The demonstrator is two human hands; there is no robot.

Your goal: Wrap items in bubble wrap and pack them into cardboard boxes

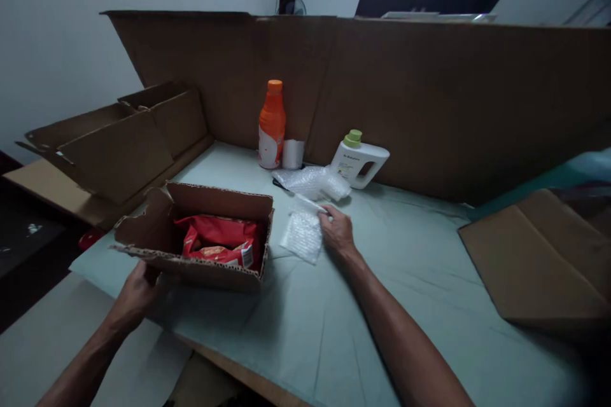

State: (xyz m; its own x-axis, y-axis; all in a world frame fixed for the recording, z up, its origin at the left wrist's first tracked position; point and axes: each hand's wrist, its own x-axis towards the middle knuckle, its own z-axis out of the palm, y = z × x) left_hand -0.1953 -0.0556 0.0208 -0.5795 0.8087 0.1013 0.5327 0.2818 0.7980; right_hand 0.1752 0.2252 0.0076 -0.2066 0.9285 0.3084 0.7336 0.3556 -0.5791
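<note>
1. A cardboard box (pixel 210 272) is shown in plain brown, with a corrugated pattern along its torn edges.
2. A packet (pixel 217 240) is seen in bright red, marked with an orange-yellow patch and a white label.
3. A bubble wrap sheet (pixel 301 236) is shown clear to whitish, dotted with small bubbles.
4. A bottle (pixel 272 121) is coloured orange, cap included, with a white label.
5. A jug (pixel 360 162) is seen in white, topped by a light green cap.
6. The tabletop (pixel 405 292) is covered in pale grey-green.

Open cardboard box (pixel 217 202) with ragged flaps, upright, red packet (pixel 217 240) inside; small bubble wrap sheet (pixel 300 238) lies flat just right of the box.
</note>
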